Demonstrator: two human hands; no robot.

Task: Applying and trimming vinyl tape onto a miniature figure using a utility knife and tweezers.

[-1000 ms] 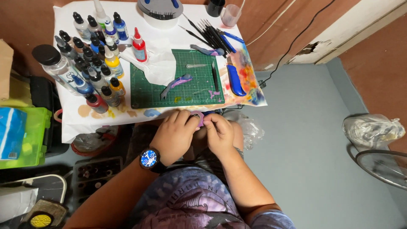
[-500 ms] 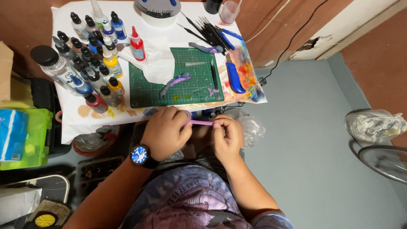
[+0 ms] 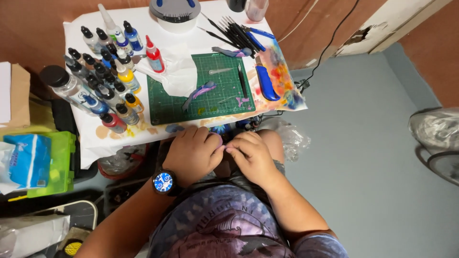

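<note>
Fingertips [image 3: 228, 149] of both hands meet just below the near edge of the green cutting mat [image 3: 167, 102], pinched together on a small purple piece [image 3: 219, 140] that I can only glimpse between them. I read my left hand [image 3: 193, 155] as curled around it from the left, and my right hand [image 3: 252, 158] as closing on it from the right; both are clenched on it, though most of the piece is hidden, so I cannot tell its long axis. It sits at the thumb tips of both hands, neither nearer than the other.

Counting from the mat: one purple-blue painted part [image 3: 201, 91] lies on its middle, and one more like it [image 3: 232, 51] just beyond its far edge. One blue-handled tool [image 3: 265, 82] lies along its right side. One bunch of black brushes [image 3: 229, 28] fans out past its far right corner; I cannot count them singly. Paint dropper bottles [image 3: 103, 71] crowd to its left, roughly twenty, too packed for an exact count. One crumpled white tissue [image 3: 177, 71] overlaps its left edge. One wristwatch [image 3: 163, 182] with a blue face is on my left wrist.
</note>
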